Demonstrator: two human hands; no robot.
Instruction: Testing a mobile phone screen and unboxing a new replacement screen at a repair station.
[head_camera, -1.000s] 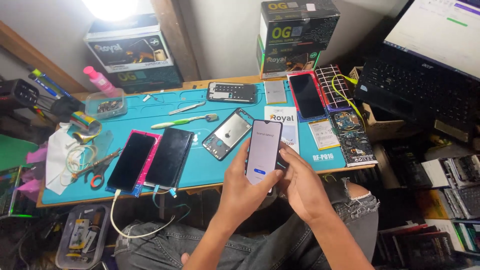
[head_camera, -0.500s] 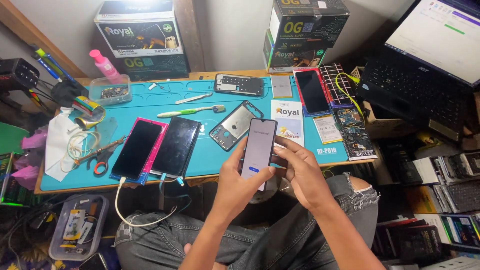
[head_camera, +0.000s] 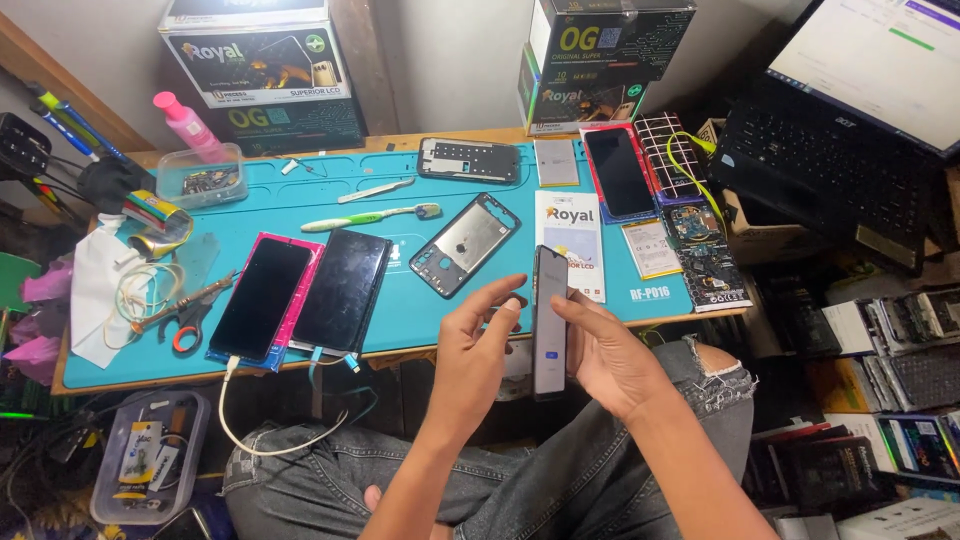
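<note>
My right hand (head_camera: 610, 352) holds a lit smartphone (head_camera: 550, 325) upright and turned almost edge-on, just in front of the table's near edge. My left hand (head_camera: 478, 345) is beside the phone's left side with fingers spread, fingertips close to its edge, holding nothing. Beyond the hands, a bare phone frame (head_camera: 465, 243) lies on the teal work mat (head_camera: 400, 300). My knees in torn jeans are under both hands.
Two dark phones (head_camera: 262, 298) (head_camera: 341, 289) lie cabled at the mat's left. Scissors (head_camera: 190, 310), a toothbrush (head_camera: 370, 215), a second frame (head_camera: 470, 160), a red-edged phone (head_camera: 620, 172) and circuit boards (head_camera: 705, 250) lie about. Boxes stand behind; a laptop (head_camera: 850, 120) sits right.
The phone has turned from facing me to nearly edge-on. My left hand has let go of it and opened beside it. The view has shifted downward and closer.
</note>
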